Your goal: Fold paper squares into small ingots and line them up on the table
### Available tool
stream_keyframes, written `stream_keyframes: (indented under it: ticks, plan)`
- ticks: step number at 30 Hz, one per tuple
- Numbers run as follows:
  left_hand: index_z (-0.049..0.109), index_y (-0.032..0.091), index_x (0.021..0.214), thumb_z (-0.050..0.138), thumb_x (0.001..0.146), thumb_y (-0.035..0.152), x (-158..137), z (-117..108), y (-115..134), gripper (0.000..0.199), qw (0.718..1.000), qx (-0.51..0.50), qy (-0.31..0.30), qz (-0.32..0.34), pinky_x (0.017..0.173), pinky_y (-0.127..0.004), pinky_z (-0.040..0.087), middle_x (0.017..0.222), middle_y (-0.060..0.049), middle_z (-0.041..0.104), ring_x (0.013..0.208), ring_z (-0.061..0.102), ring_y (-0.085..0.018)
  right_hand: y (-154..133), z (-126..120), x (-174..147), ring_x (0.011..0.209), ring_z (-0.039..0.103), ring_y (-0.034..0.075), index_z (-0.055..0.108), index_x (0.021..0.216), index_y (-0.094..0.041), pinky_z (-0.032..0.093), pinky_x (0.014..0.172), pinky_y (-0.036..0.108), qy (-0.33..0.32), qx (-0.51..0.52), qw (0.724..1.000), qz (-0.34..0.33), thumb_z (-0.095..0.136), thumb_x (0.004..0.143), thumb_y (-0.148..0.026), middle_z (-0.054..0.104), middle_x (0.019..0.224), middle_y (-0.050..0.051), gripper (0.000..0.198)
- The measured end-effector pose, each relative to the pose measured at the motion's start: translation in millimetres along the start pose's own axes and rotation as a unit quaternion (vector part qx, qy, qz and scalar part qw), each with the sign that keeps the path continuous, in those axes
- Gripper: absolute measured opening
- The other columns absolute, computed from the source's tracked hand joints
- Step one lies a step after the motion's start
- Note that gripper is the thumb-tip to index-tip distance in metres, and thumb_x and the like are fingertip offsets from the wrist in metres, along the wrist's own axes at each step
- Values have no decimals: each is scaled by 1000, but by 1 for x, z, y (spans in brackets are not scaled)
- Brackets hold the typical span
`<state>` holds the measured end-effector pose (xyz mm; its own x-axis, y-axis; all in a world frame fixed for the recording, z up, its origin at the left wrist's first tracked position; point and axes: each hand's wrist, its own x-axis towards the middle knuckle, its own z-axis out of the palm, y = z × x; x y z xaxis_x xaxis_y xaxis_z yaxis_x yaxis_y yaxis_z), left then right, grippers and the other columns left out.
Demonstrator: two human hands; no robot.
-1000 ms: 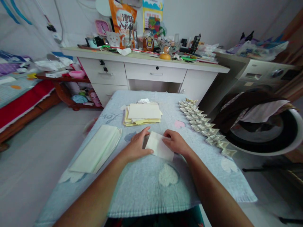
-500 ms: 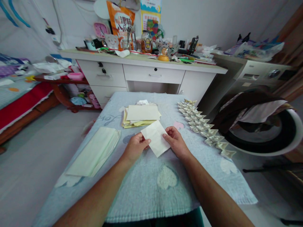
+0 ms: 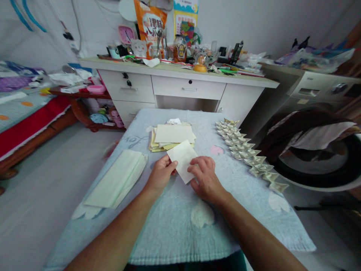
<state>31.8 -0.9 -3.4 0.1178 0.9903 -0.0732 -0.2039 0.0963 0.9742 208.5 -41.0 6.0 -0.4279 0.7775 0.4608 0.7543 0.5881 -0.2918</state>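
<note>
A small folded cream sheet of paper (image 3: pixel 182 156) is held tilted, one corner pointing away, above the cloth-covered table. My left hand (image 3: pixel 162 171) pinches its left edge, thumb on top and fingers beneath. Over the right edge bend the fingers of my right hand (image 3: pixel 207 177), closed on the paper, with the thumb near the lower corner. Just beyond the sheet lies a stack of cream and yellow papers (image 3: pixel 175 133). To the left rests a pile of larger pale green sheets (image 3: pixel 117 178). Rows of folded, pointed paper pieces (image 3: pixel 245 150) line the table's right side.
A pale blue patterned cloth (image 3: pixel 169 233) covers the table. Behind it stands a white desk (image 3: pixel 187 88) crowded with jars, a clock and a snack bag. At right is a washing machine (image 3: pixel 310 88) with its door open and laundry hanging out.
My right hand has turned, its fingers moving from a pinch at the right edge to bend over the paper's face. The left hand keeps its hold. The view has shifted slightly left.
</note>
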Motion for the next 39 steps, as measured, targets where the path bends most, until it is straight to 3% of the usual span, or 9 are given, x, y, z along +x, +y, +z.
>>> stream_keyframes:
  ticks: [5,15,22,28,30,32,33,35,39]
  plan:
    - [63,14,111,65,75,28,-1,1,-2,39,999,-34,-35,-5,54,-21,40,89,-7,72,60,57,-12,0,-2,0,106,42,26,59,101,-21,30,91,43,-35,-7,999,-20,59,69,-7,56,109,7,35]
    - [63,16,114,64,75,37,-4,2,3,44,997,-46,-48,-33,58,-25,46,91,-8,73,66,63,-17,-2,-2,-1,103,41,27,57,116,-24,28,87,43,-47,-9,999,-22,62,74,-15,54,112,8,43]
    - [61,13,112,60,78,39,-4,3,-1,43,997,-14,-68,-46,54,-23,45,85,-7,71,60,60,-14,-1,-1,0,94,42,24,61,106,-20,30,84,40,-88,-10,995,-40,62,75,-18,57,100,7,32]
    - [61,15,109,55,79,29,1,-6,-10,34,988,137,-65,-1,56,-23,43,78,-3,68,60,56,-14,1,0,0,89,44,22,64,94,-19,32,80,36,-122,-5,992,-31,60,77,-18,59,90,6,17]
    - [60,18,109,57,76,22,2,-11,-9,34,977,203,-10,58,68,-26,46,90,-4,68,74,60,-16,1,1,1,88,44,22,64,89,-19,32,79,35,-128,-4,991,-27,58,78,-16,59,86,6,12]
    - [60,19,107,57,72,15,2,-15,-5,36,950,287,61,110,76,-28,45,104,-5,64,88,59,-18,1,2,2,85,45,21,64,85,-19,32,78,34,-134,-1,991,-24,56,79,-14,59,84,6,11]
    - [60,20,105,54,71,13,2,-17,-3,34,937,322,68,119,76,-28,44,105,-4,63,89,58,-18,1,3,2,84,45,21,64,84,-19,32,78,34,-138,2,990,-23,55,79,-14,59,83,6,11]
    - [60,19,93,48,71,9,1,-20,2,28,925,360,42,115,72,-28,43,92,-2,63,82,57,-17,1,3,2,83,46,20,62,83,-18,33,78,33,-146,9,989,-18,55,78,-12,59,82,5,11]
    - [59,20,83,45,64,4,-4,-21,8,28,893,416,-103,141,78,-30,43,85,-1,59,84,56,-18,2,3,2,83,47,20,57,81,-18,34,77,31,-143,32,989,9,56,73,-11,59,82,4,11]
